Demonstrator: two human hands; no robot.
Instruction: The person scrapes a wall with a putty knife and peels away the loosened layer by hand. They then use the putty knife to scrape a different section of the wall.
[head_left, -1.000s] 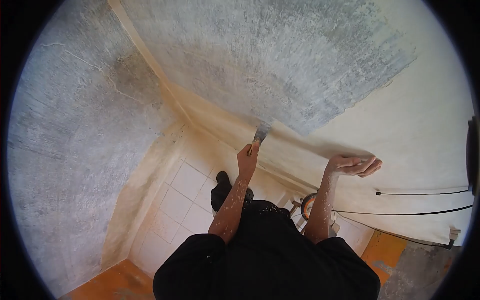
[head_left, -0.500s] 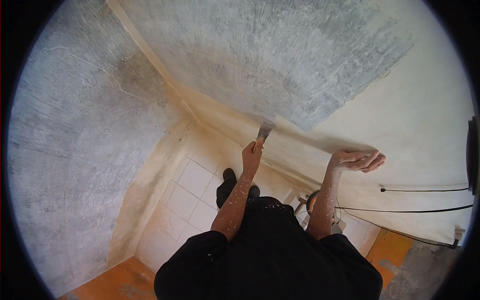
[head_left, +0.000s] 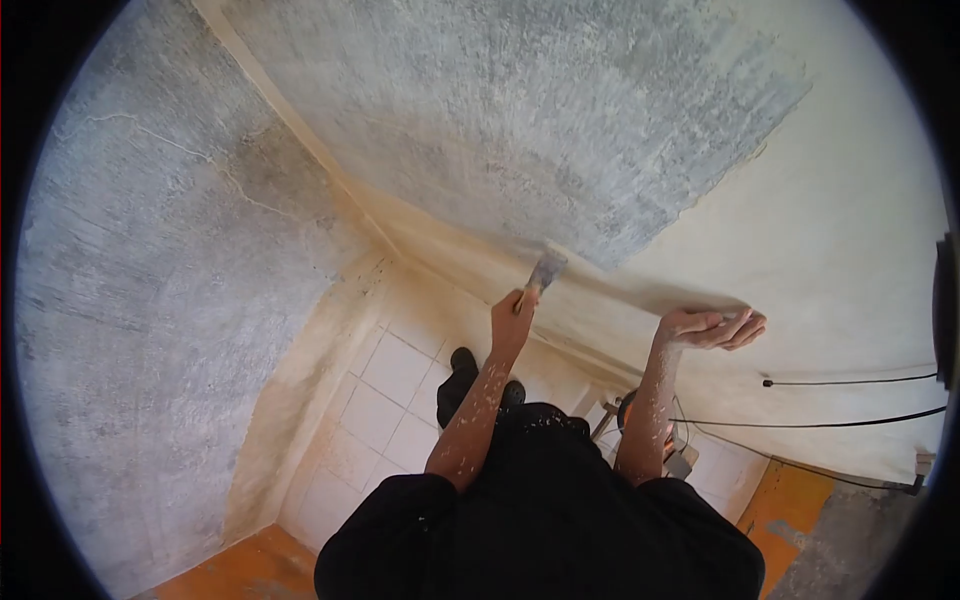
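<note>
My left hand is closed around the handle of a paint scraper. The scraper's flat metal blade meets the wall near the lower edge of a grey, stripped patch. Cream paint covers the wall to the right of and below that patch. My right hand rests against the painted part, its fingers stretched out and nothing visible in them. Pale flakes cling to both forearms.
Another scraped wall meets this one at a corner on the left. White floor tiles lie below, with my dark shoes on them. Black cables run along the right, and a partly hidden orange-and-black object sits behind my right forearm.
My left hand and the scraper have shifted slightly right and down along the patch's lower edge. My right hand stays against the wall. The camera view has shifted slightly.
</note>
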